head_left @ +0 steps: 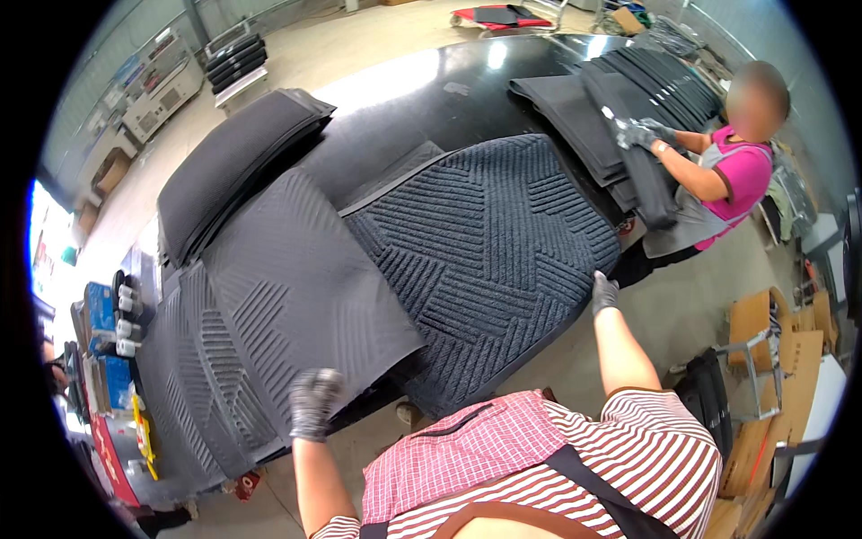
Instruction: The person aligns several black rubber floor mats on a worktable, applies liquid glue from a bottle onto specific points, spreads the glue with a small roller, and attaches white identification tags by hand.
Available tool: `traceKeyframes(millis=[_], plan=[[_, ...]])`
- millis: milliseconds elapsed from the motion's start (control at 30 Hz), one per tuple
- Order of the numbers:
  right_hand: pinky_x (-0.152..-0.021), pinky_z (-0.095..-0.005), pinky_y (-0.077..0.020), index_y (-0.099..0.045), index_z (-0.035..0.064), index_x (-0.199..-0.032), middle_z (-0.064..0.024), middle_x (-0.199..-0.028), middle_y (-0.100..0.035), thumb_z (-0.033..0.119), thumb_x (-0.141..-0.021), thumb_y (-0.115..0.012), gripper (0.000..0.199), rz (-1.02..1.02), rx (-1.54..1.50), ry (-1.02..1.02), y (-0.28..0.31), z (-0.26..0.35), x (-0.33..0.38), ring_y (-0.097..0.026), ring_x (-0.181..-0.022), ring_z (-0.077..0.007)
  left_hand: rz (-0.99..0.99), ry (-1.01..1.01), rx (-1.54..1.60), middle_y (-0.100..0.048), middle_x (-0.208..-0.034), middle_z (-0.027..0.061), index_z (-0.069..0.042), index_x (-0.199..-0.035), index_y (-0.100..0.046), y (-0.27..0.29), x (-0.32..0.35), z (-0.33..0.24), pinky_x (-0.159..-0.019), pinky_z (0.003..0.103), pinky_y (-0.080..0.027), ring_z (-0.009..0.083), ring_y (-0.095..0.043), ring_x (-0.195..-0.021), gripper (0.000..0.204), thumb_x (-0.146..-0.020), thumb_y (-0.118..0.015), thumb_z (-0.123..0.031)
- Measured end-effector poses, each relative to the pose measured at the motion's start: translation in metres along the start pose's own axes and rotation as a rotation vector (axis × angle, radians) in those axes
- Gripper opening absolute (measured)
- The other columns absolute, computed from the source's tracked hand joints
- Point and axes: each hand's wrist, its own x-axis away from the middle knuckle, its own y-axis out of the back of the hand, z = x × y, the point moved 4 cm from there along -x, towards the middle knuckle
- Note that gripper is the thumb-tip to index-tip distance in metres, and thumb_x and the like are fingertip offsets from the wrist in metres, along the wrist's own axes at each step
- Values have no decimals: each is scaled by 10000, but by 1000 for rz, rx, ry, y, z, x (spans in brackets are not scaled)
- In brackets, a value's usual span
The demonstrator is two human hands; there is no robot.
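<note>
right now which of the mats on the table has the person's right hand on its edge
The dark ribbed mat in the middle; the right hand touches its right edge. The smoother grey mat lies nearer the left hand.

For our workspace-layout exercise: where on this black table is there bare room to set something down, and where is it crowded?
Bare: the glossy strip of table between the foam stack and the co-worker's mat pile. Crowded: the near half, under the ribbed mat and the grey mats, with both gloved hands, left and right, at their edges.
</note>
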Motion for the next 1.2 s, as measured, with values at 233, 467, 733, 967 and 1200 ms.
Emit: traceKeyframes(millis=[233, 467, 733, 967, 1200], plan=[[-1010, -544, -411, -403, 171, -1440, -122, -1412, -467, 447, -823, -694, 736, 605, -1034, -552, -45, -61, -12, -487, -1225, -347, 161, 366, -82, -662, -1063, 229, 9, -1129, -586, -147, 43, 113, -897, 449, -481, 360, -623, -1035, 582, -873, -595, -514], [-1049, -472, -374, -420, 24, -1378, -141, -1396, -456, 427, -766, -734, 797, 898, -1186, -198, 24, 96, 43, -459, -1243, -316, -60, -212, -536, -657, -869, 166, -65, -941, -632, -126, 49, -57, -785, 504, -469, 374, -624, -874, 262, -895, -601, -322], [-854, -342, -453, -611, -27, -1118, -86, -1052, -586, 218, -699, -786, 516, 374, -530, 509, 105, 224, 16, -525, -893, -206, 111, -105, -858, -271, -1559, 55, -263, -1492, -298, -120, -19, -33, -1137, 555, -195, 317, -227, -1438, 725, -889, -462, -632], [-848, -348, -456, -682, -41, -944, -125, -935, -660, 225, -717, -760, 358, 335, -226, 463, 99, 224, -23, -591, -880, -216, 169, -55, -905, -230, -1576, 41, -271, -1499, -275, -128, -18, -39, -1123, 581, -218, 310, -204, -1448, 788, -851, -488, -666], [-905, -346, -449, -593, -50, -1197, -117, -1106, -626, 190, -746, -729, 529, 364, -363, 696, 93, 278, -20, -572, -951, -239, 226, -69, -1007, -177, -1590, 44, -251, -1522, -173, -120, -12, -17, -1129, 558, -224, 322, -183, -1454, 770, -893, -605, -351]])
